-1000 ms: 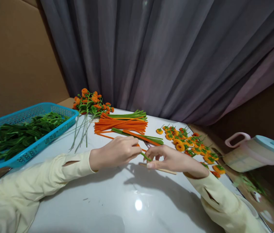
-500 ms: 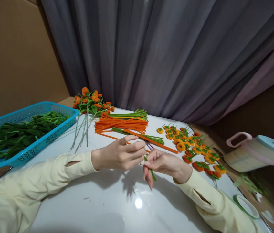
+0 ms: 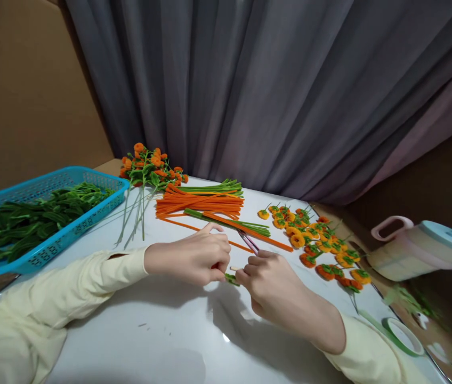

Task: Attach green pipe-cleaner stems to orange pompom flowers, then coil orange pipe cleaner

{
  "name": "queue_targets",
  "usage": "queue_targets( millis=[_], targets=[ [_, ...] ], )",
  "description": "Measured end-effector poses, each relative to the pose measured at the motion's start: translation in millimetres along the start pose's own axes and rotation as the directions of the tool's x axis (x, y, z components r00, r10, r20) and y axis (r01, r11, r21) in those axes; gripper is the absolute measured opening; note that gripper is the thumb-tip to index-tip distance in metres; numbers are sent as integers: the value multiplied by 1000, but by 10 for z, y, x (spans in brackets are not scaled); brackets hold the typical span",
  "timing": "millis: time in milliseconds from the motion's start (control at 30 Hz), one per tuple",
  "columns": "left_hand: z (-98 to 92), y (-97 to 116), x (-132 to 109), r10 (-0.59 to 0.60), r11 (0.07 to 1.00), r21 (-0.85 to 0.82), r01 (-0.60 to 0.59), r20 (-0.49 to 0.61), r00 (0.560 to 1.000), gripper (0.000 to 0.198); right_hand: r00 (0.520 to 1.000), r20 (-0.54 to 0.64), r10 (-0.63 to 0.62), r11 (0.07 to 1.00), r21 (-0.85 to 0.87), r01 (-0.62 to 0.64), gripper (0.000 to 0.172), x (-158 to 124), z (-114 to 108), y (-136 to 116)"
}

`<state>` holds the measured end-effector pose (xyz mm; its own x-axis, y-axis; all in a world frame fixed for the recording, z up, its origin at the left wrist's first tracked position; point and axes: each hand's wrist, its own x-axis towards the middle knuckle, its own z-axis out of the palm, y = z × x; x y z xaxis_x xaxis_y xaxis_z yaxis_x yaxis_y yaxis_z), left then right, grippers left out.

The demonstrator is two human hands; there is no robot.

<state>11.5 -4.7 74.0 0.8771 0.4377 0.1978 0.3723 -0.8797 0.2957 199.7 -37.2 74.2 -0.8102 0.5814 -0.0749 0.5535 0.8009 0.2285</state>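
A short green pipe cleaner (image 3: 232, 279) spans the small gap between my hands, above the white tabletop. My left hand (image 3: 194, 256) is closed, pinching its left end. My right hand (image 3: 285, 293) has its fingers curled and pinches the other end from the right, back of the hand up. A small pale tip (image 3: 234, 268) shows beside the right fingertips; what it belongs to is hidden. Just beyond the hands lie a slim metallic tool (image 3: 248, 241), partly covered, and a pile of orange pipe cleaners (image 3: 200, 204) with green ones (image 3: 218, 188) behind.
On the left stands a blue basket (image 3: 78, 226) of green leaves (image 3: 38, 216). Stemmed orange flowers (image 3: 150, 162) lie at the back. Several orange and yellow flower heads (image 3: 322, 245) spread to the right, near a lidded pitcher (image 3: 418, 250) and a green tape roll (image 3: 404, 336).
My right hand has turned over, back of the hand now up, and folded its fingers. My left hand has lowered and closed on the green pipe cleaner, which now lies between both hands.
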Motion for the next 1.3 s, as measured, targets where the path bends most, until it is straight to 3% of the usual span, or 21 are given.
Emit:
queue_targets(
  millis=[67,167,300,367,567,933,1000,1100,1200,1300],
  targets=[
    [19,-60,22,-58,979,-192,71,72,996,23,995,-73,-72,994,-91,66,14,12,24,10],
    [58,-133,45,-173,889,-409,206,117,978,20,974,-208,-89,981,-189,49,16,18,44,66],
    [60,-144,40,-225,905,-377,198,-28,974,15,973,-231,-25,990,-141,-8,13,7,24,202],
    [37,-138,34,-225,911,-363,193,-46,973,15,977,-214,18,995,-93,-39,13,-3,19,274],
    [-5,-206,40,-377,752,-544,374,112,920,17,960,-280,-4,997,-75,-18,13,-17,62,384],
    [-72,-145,25,-329,611,-698,375,206,921,19,833,-493,-250,968,-157,197,34,90,96,324],
    [-76,-96,28,-331,634,-678,371,195,923,19,802,-542,-252,966,-193,173,34,92,108,304],
    [-44,-20,41,-333,753,-572,326,97,938,22,771,-600,-214,971,-216,101,35,90,117,281],
    [2,-8,46,-311,854,-443,272,-15,950,23,784,-600,-161,980,-191,55,36,81,145,276],
    [70,-95,13,-249,848,-469,247,59,967,21,815,-553,-172,976,-205,67,33,45,238,260]
  ],
)
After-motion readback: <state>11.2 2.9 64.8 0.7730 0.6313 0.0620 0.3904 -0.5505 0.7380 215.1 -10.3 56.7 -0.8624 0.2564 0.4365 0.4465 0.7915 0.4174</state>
